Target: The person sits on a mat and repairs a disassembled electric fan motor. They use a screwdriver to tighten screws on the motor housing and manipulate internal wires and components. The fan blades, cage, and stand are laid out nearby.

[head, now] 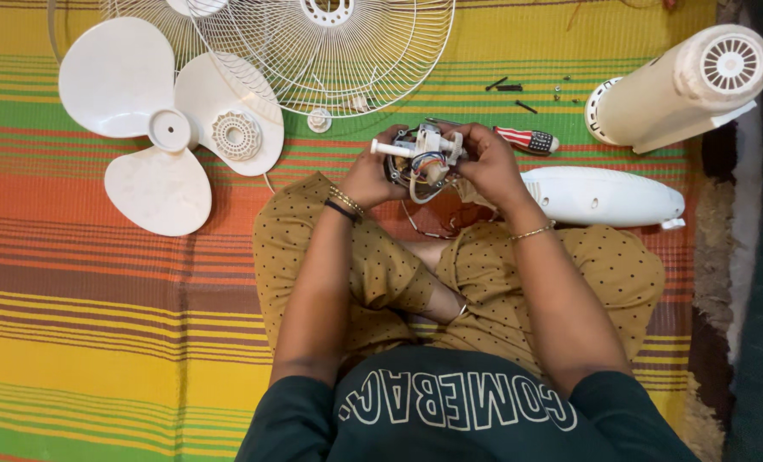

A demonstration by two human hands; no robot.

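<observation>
Two hands work here: your left hand (371, 175) and right hand (488, 164) both clasp the fan motor (422, 162) above your lap, mid-mat. You seem to be stripping it; next calls for the screwdriver (527, 139) lying just beside your right hand.

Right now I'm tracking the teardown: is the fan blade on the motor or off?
Off. The fan blade lies flat on the mat, apart from the motor both hands hold.

Both forearms reach forward and converge. The left hand (371, 175) and right hand (488, 167) face each other, fingers curled in a closed grip, wrists slightly bent.
</observation>
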